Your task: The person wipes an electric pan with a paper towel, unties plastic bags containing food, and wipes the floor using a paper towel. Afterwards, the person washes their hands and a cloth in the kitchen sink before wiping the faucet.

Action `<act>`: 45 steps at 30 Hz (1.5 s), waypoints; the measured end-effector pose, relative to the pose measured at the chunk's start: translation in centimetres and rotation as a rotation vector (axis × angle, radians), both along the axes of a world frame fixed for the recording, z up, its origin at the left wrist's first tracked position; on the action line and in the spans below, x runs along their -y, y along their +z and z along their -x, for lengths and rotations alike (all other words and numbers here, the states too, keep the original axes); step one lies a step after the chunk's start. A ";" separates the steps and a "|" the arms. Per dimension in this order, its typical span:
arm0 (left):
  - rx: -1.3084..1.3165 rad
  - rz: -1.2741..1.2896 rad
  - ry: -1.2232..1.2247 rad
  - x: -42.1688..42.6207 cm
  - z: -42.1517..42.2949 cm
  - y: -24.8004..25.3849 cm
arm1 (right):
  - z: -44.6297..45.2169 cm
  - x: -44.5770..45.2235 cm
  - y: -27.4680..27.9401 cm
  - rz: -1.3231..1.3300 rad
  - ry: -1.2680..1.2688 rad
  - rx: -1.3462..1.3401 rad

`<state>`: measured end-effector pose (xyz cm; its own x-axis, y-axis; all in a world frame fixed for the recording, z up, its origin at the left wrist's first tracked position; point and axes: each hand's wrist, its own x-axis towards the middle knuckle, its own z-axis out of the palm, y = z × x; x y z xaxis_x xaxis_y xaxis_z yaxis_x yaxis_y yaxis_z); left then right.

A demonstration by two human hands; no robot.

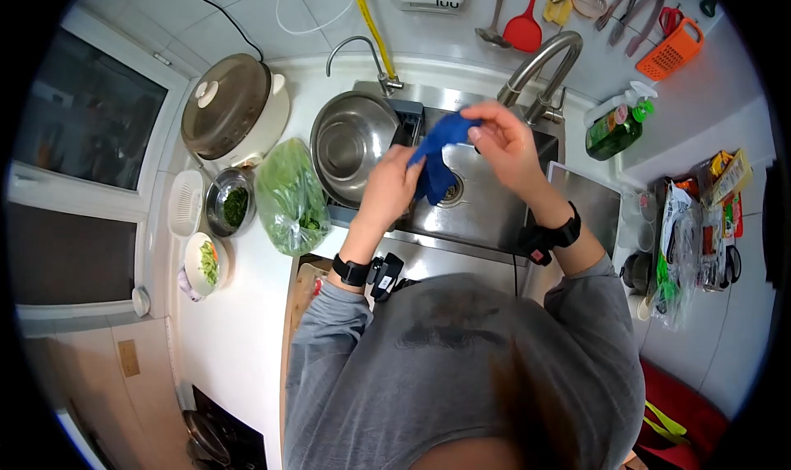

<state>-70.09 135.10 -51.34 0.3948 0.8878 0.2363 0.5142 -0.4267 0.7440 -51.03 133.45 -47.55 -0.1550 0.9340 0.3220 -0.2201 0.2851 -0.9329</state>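
Note:
A blue cloth is stretched between my two hands above the sink. My left hand pinches its left side, near the rim of a steel bowl. At the cloth's upper right end, my right hand holds it between thumb and fingers. Part of the cloth hangs down over the drain. Both wrists wear black straps with small devices.
A bag of green vegetables, a small bowl of chopped greens, a bowl of cut vegetables and a lidded cooker stand left. The faucet rises behind the sink; a green soap bottle stands right.

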 end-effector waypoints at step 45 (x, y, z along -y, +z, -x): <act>0.261 -0.161 -0.243 -4.0 -4.8 -1.1 | 1.7 -3.0 -3.1 -0.113 0.419 1.660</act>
